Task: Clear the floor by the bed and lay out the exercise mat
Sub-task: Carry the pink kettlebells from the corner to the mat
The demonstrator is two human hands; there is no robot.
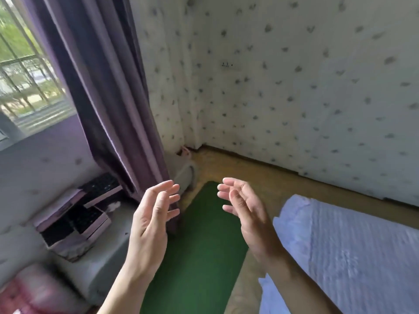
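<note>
Head view, left of the left hand (152, 214): what's there?

— A loose stack of flat boxes (74, 218), pale edges and dark tops, all blurred. Above them a purple curtain (102, 98) hangs in heavy folds. A pink thing (34, 288) at the bottom corner is too smeared to name.

— And the hands?

— Both raised, palms facing each other, fingers spread and slightly bent, holding nothing. The right hand (244, 207) is apart from the left.

— The exercise mat (199, 245)?

— Below and between them, flat on the floor (238, 168). It is smooth green with rounded far corners. The frame cuts off its near end.

— Right of the right hand?

— The bed (351, 257), with a pale blue ribbed cover, running out of frame.
</note>
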